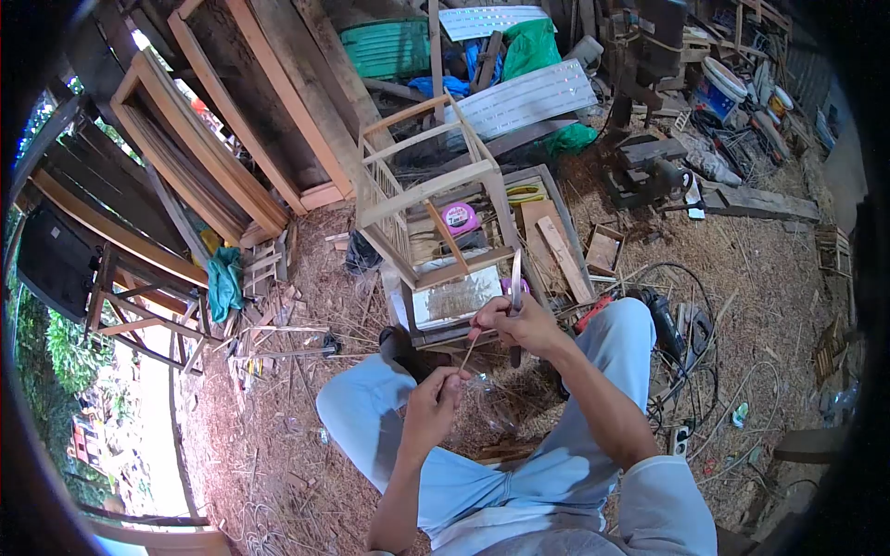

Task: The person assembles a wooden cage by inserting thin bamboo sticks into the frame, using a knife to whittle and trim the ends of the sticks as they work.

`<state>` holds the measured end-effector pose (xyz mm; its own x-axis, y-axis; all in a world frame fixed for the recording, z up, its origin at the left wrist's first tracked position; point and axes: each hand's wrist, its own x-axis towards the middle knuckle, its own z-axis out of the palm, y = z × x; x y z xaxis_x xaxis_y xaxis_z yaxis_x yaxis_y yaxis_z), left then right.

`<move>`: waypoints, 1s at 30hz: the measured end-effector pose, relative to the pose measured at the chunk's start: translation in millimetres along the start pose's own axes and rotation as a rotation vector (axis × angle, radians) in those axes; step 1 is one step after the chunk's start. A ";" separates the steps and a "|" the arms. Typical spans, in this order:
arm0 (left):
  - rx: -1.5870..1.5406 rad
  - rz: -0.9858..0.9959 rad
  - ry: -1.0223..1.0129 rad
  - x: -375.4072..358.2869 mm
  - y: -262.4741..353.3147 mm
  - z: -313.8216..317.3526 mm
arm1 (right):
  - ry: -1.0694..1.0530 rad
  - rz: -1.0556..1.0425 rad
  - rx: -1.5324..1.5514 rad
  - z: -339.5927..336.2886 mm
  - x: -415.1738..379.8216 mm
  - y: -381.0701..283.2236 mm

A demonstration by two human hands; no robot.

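Observation:
My right hand (527,331) is closed around a knife (516,276); its blade points away from me and the dark handle end shows below the hand. My left hand (432,405) pinches one end of a thin wooden strip (468,353). The strip's far end meets the fingers of my right hand, beside the knife. Just beyond my hands a small wooden frame with thin slats (428,193) stands on a low worktable (397,298). A pink tape measure (459,218) and a worn white board (456,298) lie on the table, seen through the frame.
Wood offcuts (562,255) lie on the table's right side. A power tool (660,324) with a black cord rests right of my knee. Large wooden frames (269,102) lean at left, near a chair-like frame (148,310). Shavings cover the ground (269,435). A bucket (721,88) stands at back right.

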<state>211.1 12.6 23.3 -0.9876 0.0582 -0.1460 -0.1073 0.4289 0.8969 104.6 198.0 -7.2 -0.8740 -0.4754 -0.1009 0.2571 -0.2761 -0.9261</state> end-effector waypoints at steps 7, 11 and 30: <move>-0.613 -0.189 -0.118 6.9 9.1 4.4 | -0.035 -0.118 -0.062 11.4 -1.4 3.7; -0.827 -0.255 -0.125 8.9 8.2 1.7 | 0.162 -0.234 -0.500 -5.0 -0.8 1.8; -0.757 -0.200 -0.086 -5.9 9.3 36.3 | 0.565 -0.289 -1.331 -4.8 18.8 38.0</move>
<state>220.1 48.9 17.4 -0.9322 0.1278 -0.3386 -0.3616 -0.2905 0.8859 95.9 182.6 -46.0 -0.9496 -0.0708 0.3054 -0.2369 0.8001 -0.5511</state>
